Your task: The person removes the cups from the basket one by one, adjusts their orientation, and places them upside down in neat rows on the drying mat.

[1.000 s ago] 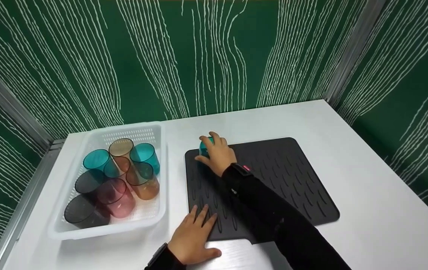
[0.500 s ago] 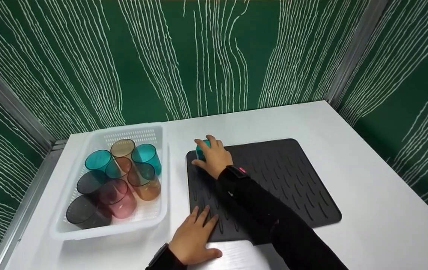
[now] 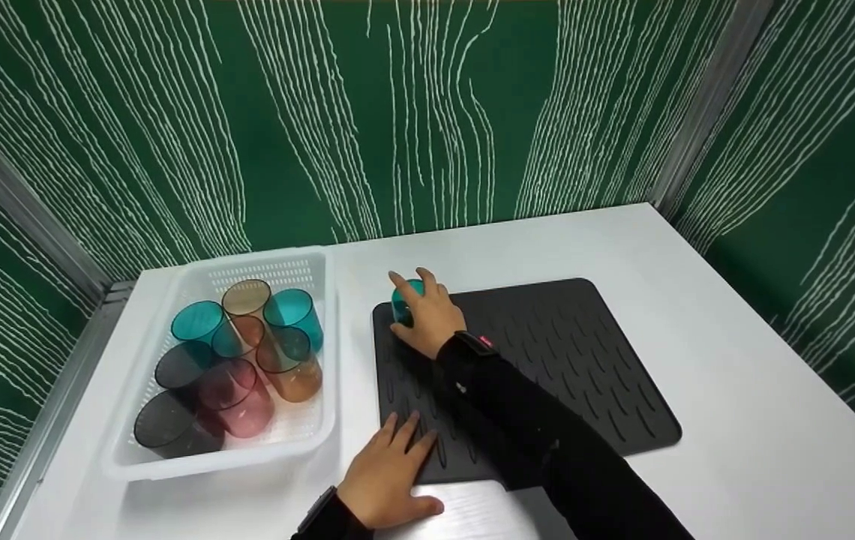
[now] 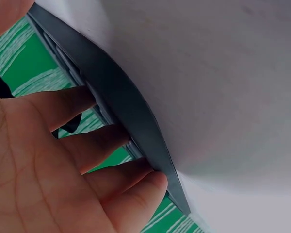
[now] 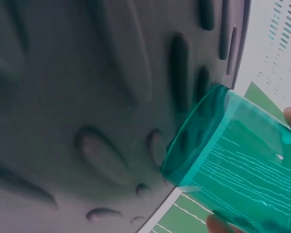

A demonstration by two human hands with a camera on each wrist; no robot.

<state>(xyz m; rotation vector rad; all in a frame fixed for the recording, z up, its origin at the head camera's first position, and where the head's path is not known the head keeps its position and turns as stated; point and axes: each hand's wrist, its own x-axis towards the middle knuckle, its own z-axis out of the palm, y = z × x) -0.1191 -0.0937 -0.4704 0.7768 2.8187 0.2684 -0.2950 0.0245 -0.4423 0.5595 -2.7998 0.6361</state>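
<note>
A table (image 3: 735, 420) fills the scene, with walls (image 3: 427, 112) behind it and on both sides. A mat (image 3: 585, 360) lies at the middle of the table. A basket (image 3: 307, 259) sits just left of the mat, with a narrow strip of table between them. Seven cups (image 3: 247, 352) lie packed together in the basket. One more cup (image 3: 402, 303) is at the far left corner of the mat, under the right hand (image 3: 427, 315). The left hand (image 3: 386, 472) rests flat on the near left corner of the mat, near the table's front edge.
</note>
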